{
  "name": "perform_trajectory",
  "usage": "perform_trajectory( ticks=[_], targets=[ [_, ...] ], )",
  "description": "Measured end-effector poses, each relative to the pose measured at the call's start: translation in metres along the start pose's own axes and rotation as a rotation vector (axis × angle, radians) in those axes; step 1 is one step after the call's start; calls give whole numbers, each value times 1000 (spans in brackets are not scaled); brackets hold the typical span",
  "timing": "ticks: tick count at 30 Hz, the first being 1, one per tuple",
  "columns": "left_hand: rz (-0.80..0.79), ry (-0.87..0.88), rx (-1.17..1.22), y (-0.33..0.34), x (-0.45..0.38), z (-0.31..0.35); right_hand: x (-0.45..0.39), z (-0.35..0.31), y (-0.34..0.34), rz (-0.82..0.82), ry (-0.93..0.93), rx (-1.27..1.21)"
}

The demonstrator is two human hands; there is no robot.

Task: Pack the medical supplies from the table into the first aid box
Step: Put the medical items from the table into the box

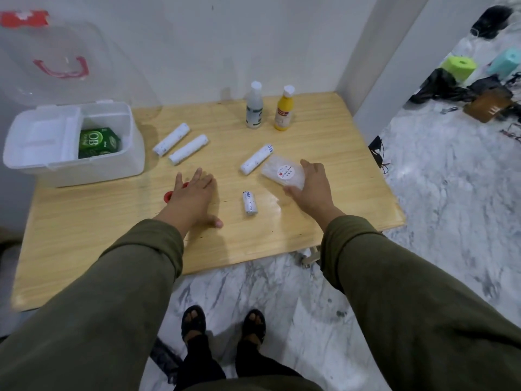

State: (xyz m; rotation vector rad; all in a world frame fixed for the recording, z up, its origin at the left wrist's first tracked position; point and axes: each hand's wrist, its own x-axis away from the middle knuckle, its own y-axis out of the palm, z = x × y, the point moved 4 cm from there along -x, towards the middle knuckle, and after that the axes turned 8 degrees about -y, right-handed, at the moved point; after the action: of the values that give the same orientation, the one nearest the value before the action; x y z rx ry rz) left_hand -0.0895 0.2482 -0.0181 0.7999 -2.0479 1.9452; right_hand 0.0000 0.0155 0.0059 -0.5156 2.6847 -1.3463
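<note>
The white first aid box [121, 165] stands open at the table's left with a green carton [97, 142] inside and a white inner tray [42, 136]. Three long white bandage rolls [171, 139] [188, 149] [257, 159] and a short roll [250, 203] lie on the wooden table [84, 221]. A white bottle [254, 106] and a yellow bottle [284, 109] stand at the back. My right hand [310, 184] grips a clear plastic packet [283, 172]. Fingers spread, my left hand [191, 198] rests flat over a red object [168, 196], mostly hidden.
The box's clear lid with a red handle [60, 68] leans up against the wall at the back left. The table's right edge meets a marble floor [451, 207] with bags and clutter [479, 100] at the far right. My sandalled feet [222, 325] stand before the table.
</note>
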Motion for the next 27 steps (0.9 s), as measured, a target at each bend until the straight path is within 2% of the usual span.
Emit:
perform_trajectory(
  ticks=[4, 9, 13, 19, 22, 27],
  targets=[
    [56, 19, 55, -7, 4, -4, -7, -21, -27, 99, -53, -42],
    [215, -3, 149, -39, 12, -38, -19, -72, -38, 172, -113, -134],
    [342, -43, 234, -64, 20, -97, -29, -129, -21, 147, -190, -190],
    [441, -170, 324, -70, 28, -207, -44, -209, 26, 56, -275, -255],
    [417, -200, 332, -63, 27, -249, -51, -236, 44, 3, -284, -334],
    [316, -190, 340, -50, 16, -286, -68, -273, 67, -76, -304, -327]
  ],
)
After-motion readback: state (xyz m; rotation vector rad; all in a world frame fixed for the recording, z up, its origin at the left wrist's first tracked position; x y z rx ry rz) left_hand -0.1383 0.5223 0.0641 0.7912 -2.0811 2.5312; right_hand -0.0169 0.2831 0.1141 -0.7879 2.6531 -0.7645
